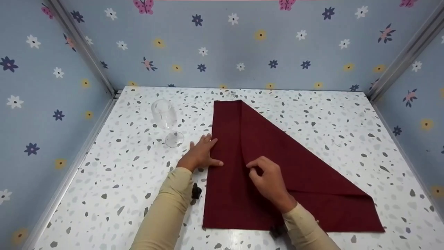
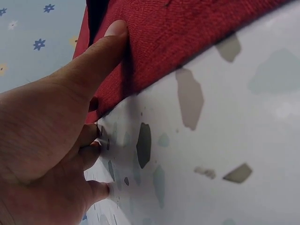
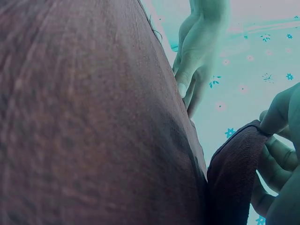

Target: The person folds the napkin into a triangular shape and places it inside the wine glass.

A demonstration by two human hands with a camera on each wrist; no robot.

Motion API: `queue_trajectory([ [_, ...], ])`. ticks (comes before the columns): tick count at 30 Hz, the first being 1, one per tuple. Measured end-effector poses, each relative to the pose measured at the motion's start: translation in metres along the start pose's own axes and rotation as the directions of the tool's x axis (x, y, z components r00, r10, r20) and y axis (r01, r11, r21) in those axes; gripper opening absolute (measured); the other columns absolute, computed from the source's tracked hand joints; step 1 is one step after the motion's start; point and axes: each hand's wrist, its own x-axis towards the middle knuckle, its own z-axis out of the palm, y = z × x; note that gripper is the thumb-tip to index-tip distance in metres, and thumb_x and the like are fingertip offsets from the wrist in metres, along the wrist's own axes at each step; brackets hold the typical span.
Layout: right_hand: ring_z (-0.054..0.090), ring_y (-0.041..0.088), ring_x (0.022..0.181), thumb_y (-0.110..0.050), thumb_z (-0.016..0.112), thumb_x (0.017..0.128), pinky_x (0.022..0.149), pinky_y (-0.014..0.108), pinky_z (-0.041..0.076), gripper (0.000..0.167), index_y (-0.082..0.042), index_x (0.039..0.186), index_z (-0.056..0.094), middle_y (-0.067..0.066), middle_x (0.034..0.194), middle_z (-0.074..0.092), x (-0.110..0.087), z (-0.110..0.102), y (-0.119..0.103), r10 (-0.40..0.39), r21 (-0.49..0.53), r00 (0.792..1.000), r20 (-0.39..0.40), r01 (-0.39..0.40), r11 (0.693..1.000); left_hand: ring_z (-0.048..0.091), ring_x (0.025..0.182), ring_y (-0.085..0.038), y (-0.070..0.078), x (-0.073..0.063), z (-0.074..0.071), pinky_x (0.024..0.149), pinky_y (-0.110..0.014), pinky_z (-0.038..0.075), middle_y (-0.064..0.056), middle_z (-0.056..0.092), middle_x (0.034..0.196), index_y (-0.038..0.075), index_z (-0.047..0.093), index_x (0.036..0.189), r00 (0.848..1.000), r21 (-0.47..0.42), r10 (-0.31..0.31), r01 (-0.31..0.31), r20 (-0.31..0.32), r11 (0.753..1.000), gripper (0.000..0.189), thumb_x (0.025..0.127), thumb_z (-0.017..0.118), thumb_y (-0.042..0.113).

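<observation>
A dark red cloth napkin (image 1: 225,194) lies on the table with a flap (image 1: 277,149) folded over it, sloping along a diagonal on the right. My left hand (image 1: 199,152) rests at the napkin's left edge with its fingers spread. In the left wrist view its thumb (image 2: 101,51) presses on the cloth, while other fingers touch the tabletop. My right hand (image 1: 269,178) pinches the flap's free edge between thumb and fingers. The right wrist view shows that pinched edge (image 3: 239,154) raised off the layer below.
A clear stemmed glass (image 1: 163,113) stands on the speckled white tabletop (image 1: 114,166), beyond my left hand. Floral blue panels (image 1: 225,45) enclose the table at the back and both sides. Small dark devices (image 1: 196,191) sit at both wrists.
</observation>
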Motion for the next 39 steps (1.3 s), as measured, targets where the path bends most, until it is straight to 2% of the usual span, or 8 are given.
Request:
queue_trajectory([
  [13, 0.058, 0.008, 0.074, 0.013, 0.064, 0.08, 0.064, 0.027, 0.051, 0.03, -0.014, 0.09, 0.072, -0.002, 0.085, 0.065, -0.006, 0.004, -0.008, -0.031, 0.021, 0.999, 0.014, 0.031, 0.999, 0.006, 0.152, -0.036, 0.0, -0.001, 0.001, 0.117, -0.063, 0.006, -0.02, 0.013, 0.165, 0.006, 0.028, 0.158, 1.0, -0.005, -0.007, 0.007, 0.005, 1.0, 0.099, 0.084, 0.078, 0.049],
  [22, 0.059, 0.007, 0.076, 0.011, 0.063, 0.082, 0.065, 0.027, 0.052, 0.023, -0.008, 0.089, 0.072, -0.004, 0.087, 0.065, -0.013, 0.008, -0.016, -0.016, 0.022, 0.999, 0.045, 0.015, 1.0, 0.006, 0.152, -0.037, 0.0, -0.002, 0.0, 0.116, -0.065, 0.007, -0.02, 0.012, 0.164, 0.006, 0.028, 0.158, 1.0, 0.0, 0.0, 0.0, -0.003, 1.0, 0.1, 0.084, 0.078, 0.05],
  [30, 0.06, 0.009, 0.078, 0.007, 0.061, 0.083, 0.068, 0.028, 0.053, 0.019, -0.007, 0.089, 0.072, -0.004, 0.088, 0.065, -0.02, 0.01, -0.025, 0.038, 0.029, 0.995, 0.089, -0.041, 0.999, 0.006, 0.151, -0.038, 0.001, -0.003, -0.002, 0.117, -0.064, 0.006, -0.02, 0.011, 0.164, 0.006, 0.028, 0.158, 1.0, -0.006, -0.002, 0.002, 0.0, 1.0, 0.099, 0.084, 0.078, 0.049],
  [39, 0.06, 0.008, 0.079, 0.006, 0.062, 0.083, 0.068, 0.028, 0.053, 0.018, -0.008, 0.089, 0.072, -0.006, 0.089, 0.065, -0.026, 0.011, -0.03, 0.017, 0.029, 0.996, 0.091, -0.019, 0.999, 0.006, 0.151, -0.038, 0.0, -0.003, -0.001, 0.116, -0.065, 0.007, -0.021, 0.012, 0.164, 0.005, 0.028, 0.158, 1.0, -0.013, 0.006, -0.006, 0.003, 1.0, 0.098, 0.085, 0.078, 0.048],
])
